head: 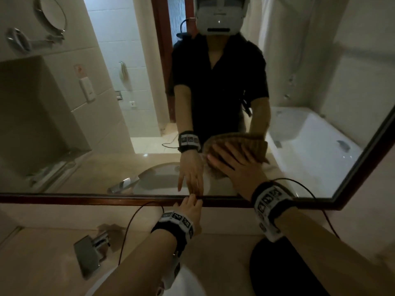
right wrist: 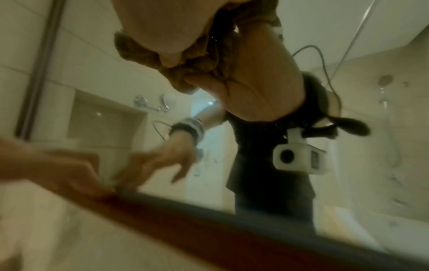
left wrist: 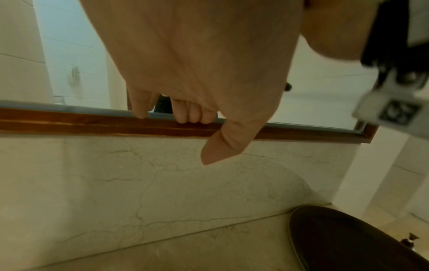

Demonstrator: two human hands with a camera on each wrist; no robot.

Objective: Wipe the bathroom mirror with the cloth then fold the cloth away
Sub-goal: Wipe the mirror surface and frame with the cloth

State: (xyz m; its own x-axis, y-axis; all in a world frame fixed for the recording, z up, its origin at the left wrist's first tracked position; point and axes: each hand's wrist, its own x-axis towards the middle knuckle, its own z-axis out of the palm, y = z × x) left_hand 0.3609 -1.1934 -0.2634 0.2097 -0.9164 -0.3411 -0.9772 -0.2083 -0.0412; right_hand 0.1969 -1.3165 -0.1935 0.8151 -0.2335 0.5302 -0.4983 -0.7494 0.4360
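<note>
The framed bathroom mirror (head: pixel 102 99) fills the wall ahead, edged by a dark wooden frame (head: pixel 85 198). My right hand (head: pixel 237 167) presses a brown cloth (head: pixel 257 149) flat on the glass low at the right, fingers spread and straight. In the right wrist view the cloth (right wrist: pixel 132 49) bunches under my palm (right wrist: pixel 157 23) against the glass. My left hand (head: pixel 191 207) rests its fingertips (left wrist: pixel 185 113) on the lower frame (left wrist: pixel 69 121), thumb held out, holding nothing. My reflection stands in the glass behind both hands.
Below the mirror runs a beige marble counter (head: pixel 42 263) with a chrome faucet (head: pixel 92 253) and a white basin (head: pixel 190 285). A dark round object (head: pixel 284 270) sits on the counter at the right. Cables run from both wristbands.
</note>
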